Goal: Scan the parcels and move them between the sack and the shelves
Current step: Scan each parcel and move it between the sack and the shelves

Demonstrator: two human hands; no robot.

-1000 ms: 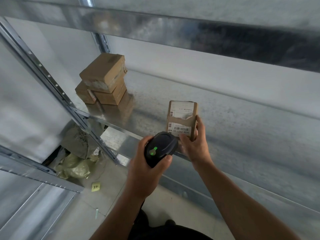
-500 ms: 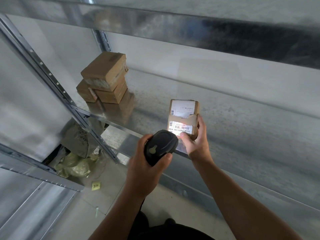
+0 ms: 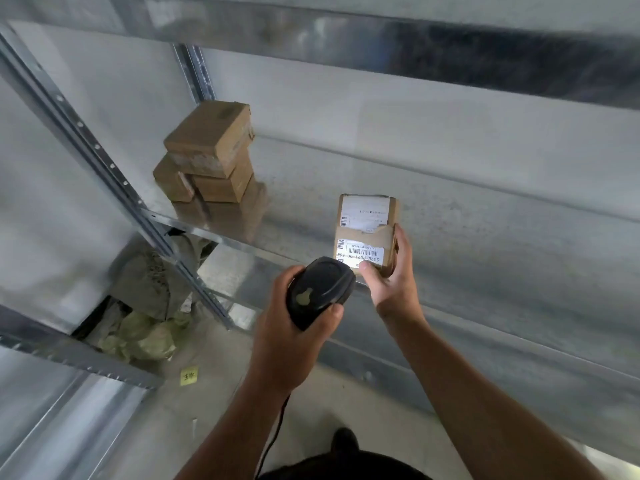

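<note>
A small brown cardboard parcel (image 3: 367, 230) with white barcode labels is held upright over the front of the metal shelf (image 3: 485, 244). My right hand (image 3: 391, 282) grips it from the right side and below, thumb on the lower label. My left hand (image 3: 287, 337) holds a black handheld scanner (image 3: 320, 291), whose head points at the parcel's lower barcode, with a small bright spot on the label's lower left corner. A greenish sack (image 3: 145, 317) lies crumpled on the floor below the shelf, at the left.
A stack of brown cardboard boxes (image 3: 207, 157) stands at the shelf's back left corner. A slanted perforated metal upright (image 3: 114, 168) crosses the left side. Another shelf edge (image 3: 346, 32) runs overhead. A yellow sticky note (image 3: 189, 375) lies on the floor.
The scanner's green light went out. The bright scan light on the barcode half a second ago has shrunk to a small spot. The parcel and both hands stayed almost still.
</note>
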